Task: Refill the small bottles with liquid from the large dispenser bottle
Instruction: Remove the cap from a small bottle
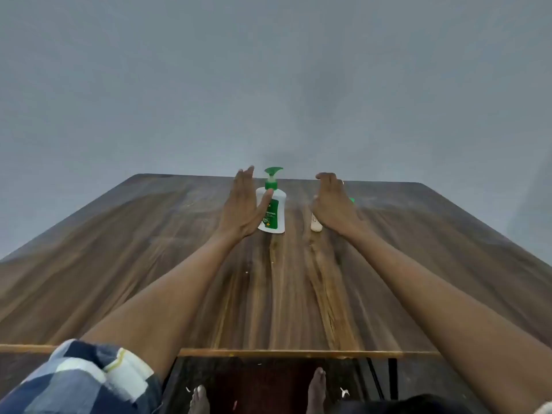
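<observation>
Your left hand (pixel 242 208) reaches with straight, spread fingers beside the upright pump dispenser bottle (pixel 272 211) at the counter's (pixel 125 264) far end. Your right hand (pixel 334 204) curls its fingers over a small white bottle (pixel 315 224); whether it grips is unclear.

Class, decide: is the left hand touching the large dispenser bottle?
Cannot tell. In the head view the left hand overlaps the large dispenser bottle; no gap or contact shows plainly.
</observation>
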